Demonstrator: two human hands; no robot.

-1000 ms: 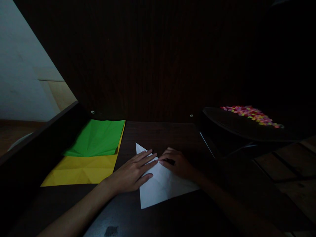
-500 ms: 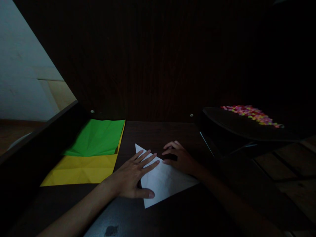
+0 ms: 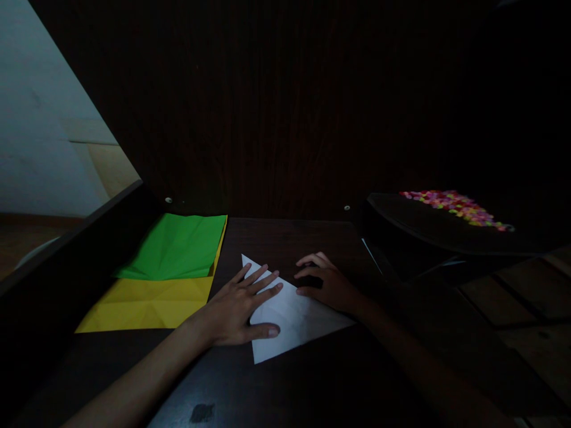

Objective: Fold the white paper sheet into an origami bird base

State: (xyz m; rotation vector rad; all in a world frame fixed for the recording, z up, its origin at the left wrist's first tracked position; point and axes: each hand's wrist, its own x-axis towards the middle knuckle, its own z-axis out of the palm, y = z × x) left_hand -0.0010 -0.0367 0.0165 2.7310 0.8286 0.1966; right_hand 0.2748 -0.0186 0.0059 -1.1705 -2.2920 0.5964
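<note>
A white sheet of paper (image 3: 289,324), folded into a triangle, lies on the dark wooden surface (image 3: 250,392). Across its left part my left hand (image 3: 243,306) rests flat, fingers spread and thumb apart near the lower edge. My right hand (image 3: 330,285) is at the upper right fold edge, fingers loosely bent and apart, the thumb side touching or just over the paper. Nothing shows between the fingers of either hand. To the left, a creased green sheet (image 3: 178,246) lies over a creased yellow sheet (image 3: 147,303).
A dark upright panel (image 3: 267,119) closes off the back, and a low side board (image 3: 75,232) runs along the left. On the right, a dark raised ledge (image 3: 414,229) carries a heap of small pink, red and yellow pieces (image 3: 459,208). Slatted boards (image 3: 499,300) show at lower right.
The white triangle has shifted slightly up and left, its lower corner most, with my left hand on it. My right hand has stayed nearly in place.
</note>
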